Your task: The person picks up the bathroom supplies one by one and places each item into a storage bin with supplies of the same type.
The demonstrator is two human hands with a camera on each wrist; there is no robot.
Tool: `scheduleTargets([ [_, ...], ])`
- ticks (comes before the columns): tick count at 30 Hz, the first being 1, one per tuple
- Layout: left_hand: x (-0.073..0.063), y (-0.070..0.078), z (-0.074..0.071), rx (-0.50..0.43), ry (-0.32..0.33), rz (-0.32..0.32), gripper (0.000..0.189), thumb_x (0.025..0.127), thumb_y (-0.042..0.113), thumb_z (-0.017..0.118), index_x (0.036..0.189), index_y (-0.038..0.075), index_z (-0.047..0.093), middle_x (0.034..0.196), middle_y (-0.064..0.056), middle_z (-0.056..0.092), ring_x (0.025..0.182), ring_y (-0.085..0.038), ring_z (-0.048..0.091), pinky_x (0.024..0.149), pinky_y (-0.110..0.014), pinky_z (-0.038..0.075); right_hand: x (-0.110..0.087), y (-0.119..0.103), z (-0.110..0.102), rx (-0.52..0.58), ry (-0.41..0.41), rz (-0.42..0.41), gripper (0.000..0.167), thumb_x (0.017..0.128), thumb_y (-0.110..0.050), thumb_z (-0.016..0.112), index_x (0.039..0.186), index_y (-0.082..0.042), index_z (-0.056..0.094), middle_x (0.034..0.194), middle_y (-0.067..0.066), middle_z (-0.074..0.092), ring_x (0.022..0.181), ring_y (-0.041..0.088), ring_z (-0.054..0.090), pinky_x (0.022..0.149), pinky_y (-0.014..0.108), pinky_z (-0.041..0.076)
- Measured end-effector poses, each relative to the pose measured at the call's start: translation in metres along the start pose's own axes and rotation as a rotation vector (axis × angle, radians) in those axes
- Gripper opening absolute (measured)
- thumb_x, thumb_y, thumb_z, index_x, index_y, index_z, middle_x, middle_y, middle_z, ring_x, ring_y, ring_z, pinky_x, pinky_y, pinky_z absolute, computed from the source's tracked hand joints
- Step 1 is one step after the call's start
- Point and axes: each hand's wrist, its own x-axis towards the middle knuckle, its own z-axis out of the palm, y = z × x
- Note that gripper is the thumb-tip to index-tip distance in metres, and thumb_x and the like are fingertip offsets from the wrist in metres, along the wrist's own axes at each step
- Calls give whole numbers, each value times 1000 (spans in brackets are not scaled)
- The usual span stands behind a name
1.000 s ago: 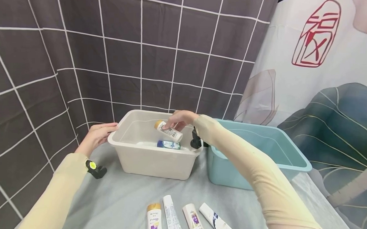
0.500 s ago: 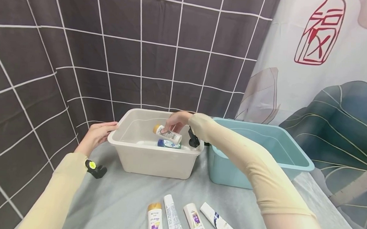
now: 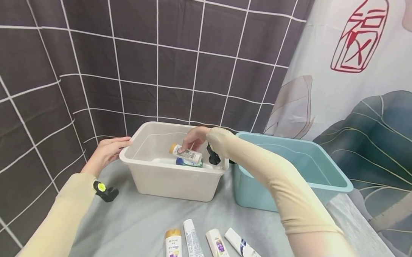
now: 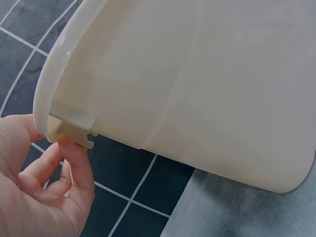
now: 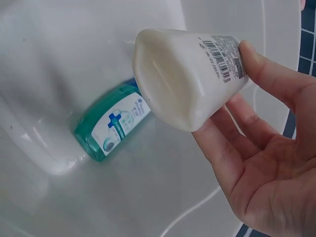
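Observation:
My right hand (image 3: 195, 138) is inside the beige bin (image 3: 173, 182), holding a white bottle with a gold cap (image 3: 189, 155) between thumb and fingers. The right wrist view shows that bottle's base and barcode label (image 5: 217, 59) close up; its cap is hidden there. Below it, a green bottle with a blue cap (image 5: 116, 123) lies on its side on the bin floor. At the bin's left end, my left hand (image 3: 107, 152) grips the rim. The left wrist view has the thumb and fingers (image 4: 76, 160) pinching the rim's edge from below.
A blue bin (image 3: 258, 191) stands just right of the beige one. On the grey cloth in front lie a gold-capped white bottle (image 3: 173, 246), a white tube (image 3: 194, 243), another white bottle (image 3: 219, 248) and a second tube (image 3: 246, 249). A dark gridded curtain (image 3: 177, 67) hangs behind.
My right hand has moved slightly left and lower with the white bottle, which now lies more level above the green bottle. The left hand keeps its grip on the rim.

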Motion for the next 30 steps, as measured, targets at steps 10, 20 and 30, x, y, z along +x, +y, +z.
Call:
scheduleTargets([
  [10,-2,-6,-2,68,-3,-8,66,93,29,62,148,4,34,151,-17,37,107,-8,58,76,-14,52,-38,4,27,52,43,-33,37,76,-31,76,110,-19,69,111,4,72,107,18,64,114,52,28],
  [20,-1,-5,-3,82,-10,0,65,95,30,60,148,5,34,152,-16,35,121,-16,52,76,-13,50,-46,9,38,29,53,-166,39,78,-21,74,112,-5,64,115,13,68,105,31,65,110,50,34],
  [30,1,-5,-3,85,-4,-1,64,94,29,61,148,6,36,142,-6,48,108,-6,55,75,-13,51,-11,13,40,-16,63,-107,16,83,-3,67,98,-3,72,96,5,73,82,23,69,100,38,46],
])
